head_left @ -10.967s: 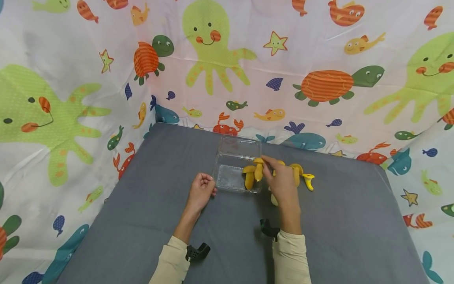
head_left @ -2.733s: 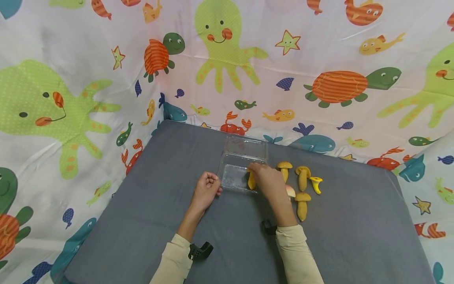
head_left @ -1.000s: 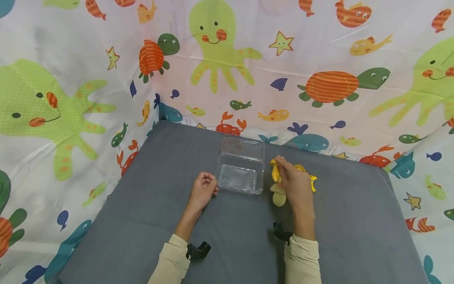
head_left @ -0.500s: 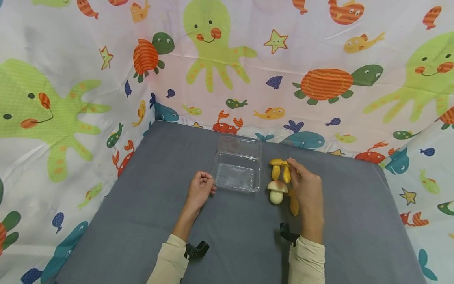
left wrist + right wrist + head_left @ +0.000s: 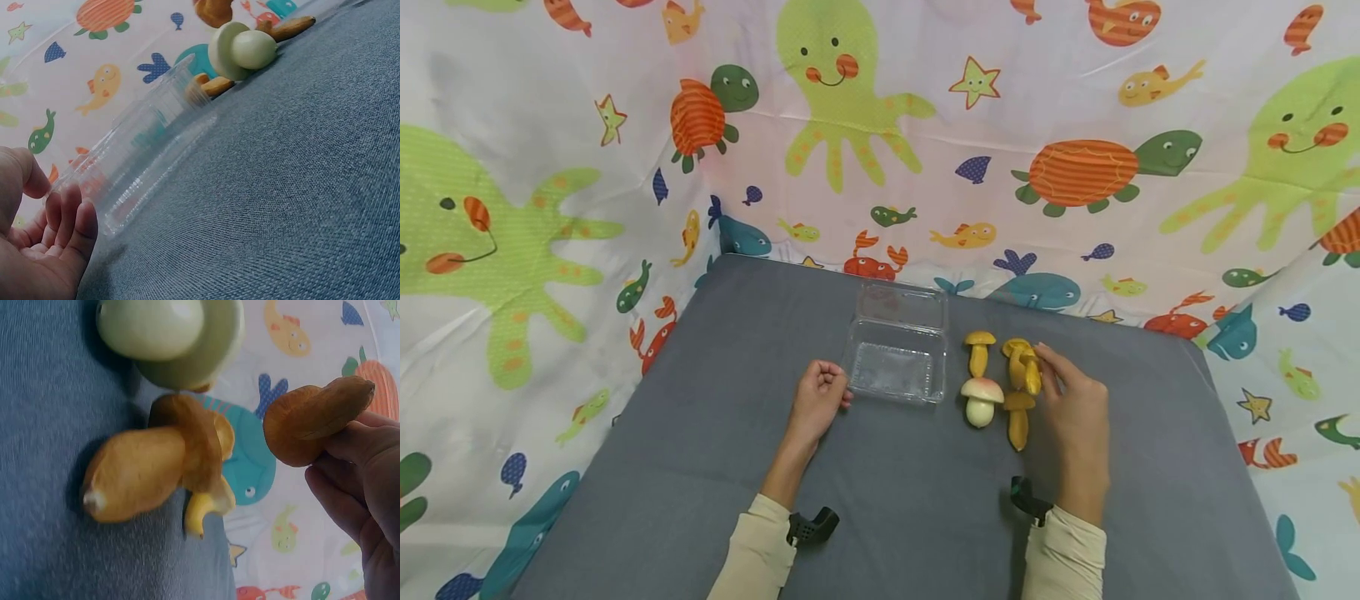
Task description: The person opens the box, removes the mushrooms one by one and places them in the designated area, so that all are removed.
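My right hand [image 5: 1078, 417] pinches a brown toy mushroom [image 5: 312, 419] between thumb and fingers, holding it above the other mushrooms at the table's right. In the left wrist view, my left hand [image 5: 47, 231] has its fingers curled, thumb and forefinger at the edge of a clear plastic container [image 5: 895, 398]. Its hinged lid [image 5: 902, 307] lies folded back, and nothing shows inside. Right of the container lie a brown mushroom [image 5: 978, 357], a pale mushroom with a reddish cap [image 5: 982, 392] and another brown mushroom [image 5: 1018, 423]. One more [image 5: 1013, 350] is partly covered by the held mushroom.
A small yellow trumpet-shaped mushroom [image 5: 203, 509] shows in the right wrist view; my right hand hides it in the head view. Grey cloth [image 5: 910, 500] covers the table. A curtain [image 5: 895, 125] printed with sea animals stands along the back and sides.
My right hand has taken the last mushroom out of the container and carried it rightward over the mushrooms on the table. The left hand has stayed at the container's edge.
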Available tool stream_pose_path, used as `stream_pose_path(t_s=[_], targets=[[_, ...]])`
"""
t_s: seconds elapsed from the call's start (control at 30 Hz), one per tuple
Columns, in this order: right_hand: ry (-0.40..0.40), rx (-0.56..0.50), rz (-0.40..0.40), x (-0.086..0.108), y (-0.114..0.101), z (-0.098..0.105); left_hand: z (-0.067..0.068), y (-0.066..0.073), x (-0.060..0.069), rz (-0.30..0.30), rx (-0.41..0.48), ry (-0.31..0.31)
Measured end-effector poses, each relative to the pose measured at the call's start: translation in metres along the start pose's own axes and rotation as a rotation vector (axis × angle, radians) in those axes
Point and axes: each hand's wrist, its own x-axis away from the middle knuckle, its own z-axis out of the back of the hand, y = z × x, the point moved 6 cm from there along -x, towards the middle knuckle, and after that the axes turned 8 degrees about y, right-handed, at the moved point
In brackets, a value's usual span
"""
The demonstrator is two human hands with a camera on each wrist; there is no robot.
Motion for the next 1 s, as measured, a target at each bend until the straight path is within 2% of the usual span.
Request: stream_pose_path(t_s=[0.43,0.73,1.0], targets=[[-0.038,0.054,-0.073,0.009,0.022,0.014,0.001,0.001,0.001,0.004,0.012,0.011],[-0.122,0.126,-0.153,0.022,0.037,0.021,0.001,0.001,0.0,0.006,0.011,0.015],[-0.176,0.162,-0.169,0.033,0.046,0.02,-0.001,0.001,0.001,-0.007,0.008,0.005]])
